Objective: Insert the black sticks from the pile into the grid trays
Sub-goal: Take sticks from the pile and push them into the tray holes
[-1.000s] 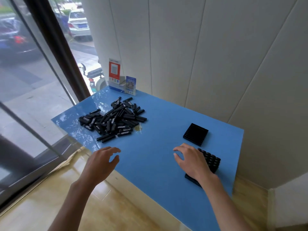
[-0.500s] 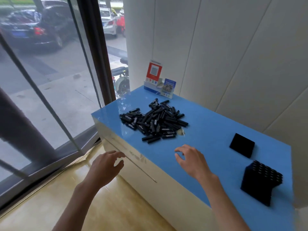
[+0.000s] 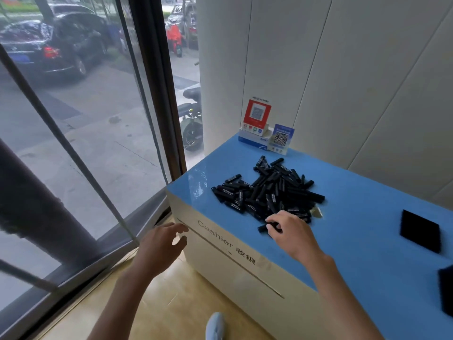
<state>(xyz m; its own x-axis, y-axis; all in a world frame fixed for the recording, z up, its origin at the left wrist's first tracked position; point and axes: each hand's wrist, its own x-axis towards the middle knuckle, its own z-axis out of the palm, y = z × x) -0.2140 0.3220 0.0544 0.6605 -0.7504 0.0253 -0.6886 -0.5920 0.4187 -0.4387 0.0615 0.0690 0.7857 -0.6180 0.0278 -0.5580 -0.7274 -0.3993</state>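
A pile of black sticks [image 3: 267, 190] with white print lies on the blue counter top [image 3: 362, 217], towards its left end. My right hand [image 3: 291, 231] is at the pile's near edge, fingers curled round one black stick [image 3: 263, 228] that lies on the counter. My left hand [image 3: 161, 246] hovers off the counter's left front corner, fingers loosely spread, holding nothing. A flat black grid tray [image 3: 420, 230] lies on the counter at the right. A second black grid tray [image 3: 446, 290] is cut off by the right frame edge.
Two QR-code stands [image 3: 257, 117] stand at the counter's back left against the white wall. The counter's white front [image 3: 235, 266] reads "Cashier". Big glass windows and a dark pillar are at the left. A shoe [image 3: 215, 326] shows on the wooden floor.
The view has swung left. My right hand moved from the near tray across the counter to the pile and closed on a stick. My left hand stayed off the counter's front.
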